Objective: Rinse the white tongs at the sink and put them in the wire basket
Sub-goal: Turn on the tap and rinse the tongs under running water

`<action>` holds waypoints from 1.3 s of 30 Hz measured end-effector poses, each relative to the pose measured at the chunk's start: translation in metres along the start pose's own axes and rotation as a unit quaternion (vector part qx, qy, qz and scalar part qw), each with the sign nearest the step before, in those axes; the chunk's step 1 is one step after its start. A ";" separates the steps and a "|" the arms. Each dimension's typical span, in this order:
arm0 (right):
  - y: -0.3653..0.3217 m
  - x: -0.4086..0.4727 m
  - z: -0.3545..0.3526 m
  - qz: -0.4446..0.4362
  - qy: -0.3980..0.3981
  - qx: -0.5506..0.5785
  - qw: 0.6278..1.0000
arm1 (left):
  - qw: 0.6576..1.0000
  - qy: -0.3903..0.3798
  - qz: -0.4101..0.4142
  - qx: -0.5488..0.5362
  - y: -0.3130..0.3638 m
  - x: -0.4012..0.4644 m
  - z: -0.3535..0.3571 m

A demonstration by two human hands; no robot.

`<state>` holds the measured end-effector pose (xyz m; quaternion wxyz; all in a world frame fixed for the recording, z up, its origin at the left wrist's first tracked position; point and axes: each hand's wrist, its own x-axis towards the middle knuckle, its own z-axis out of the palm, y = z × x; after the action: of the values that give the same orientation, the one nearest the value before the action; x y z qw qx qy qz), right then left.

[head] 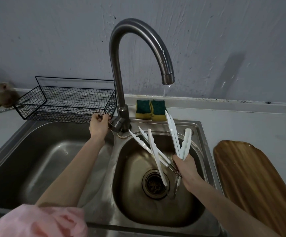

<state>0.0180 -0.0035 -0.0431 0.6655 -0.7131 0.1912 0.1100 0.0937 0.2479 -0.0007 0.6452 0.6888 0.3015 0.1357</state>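
Note:
My right hand [186, 166] grips one pair of white tongs [178, 141] by the hinge end, arms pointing up and splayed, over the right basin of the steel sink [118, 151]. More white tongs [154, 151] lean inside that basin, their tips on the rim near the tap base. My left hand [98, 125] rests on the tap lever [116, 124] at the foot of the curved tap [138, 40]. A thin stream of water [165, 90] falls from the spout. The black wire basket [67, 103] stands behind the left basin with nothing visible in it.
Two green and yellow sponges [150, 109] lean on the ledge behind the right basin. A wooden board [251, 177] lies on the counter to the right. The drain strainer [154, 184] sits in the right basin. A pink sleeve [36, 221] fills the lower left.

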 end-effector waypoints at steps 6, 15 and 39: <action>0.000 0.000 0.000 -0.004 -0.011 0.000 1.000 | 0.999 0.001 -0.006 -0.037 -0.008 -0.015 0.005; -0.001 0.000 0.009 -0.027 -0.013 -0.001 1.000 | 0.979 -0.133 -0.155 -0.011 -0.073 -0.120 0.037; -0.037 -0.003 0.020 -0.073 -0.127 -0.043 0.988 | 0.927 -0.118 -0.310 -0.177 -0.055 -0.132 0.080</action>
<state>0.0322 0.0181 -0.0101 0.6595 -0.7331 0.0476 0.1590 0.0231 0.1042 -0.0379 0.7976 0.4462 0.3930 -0.1018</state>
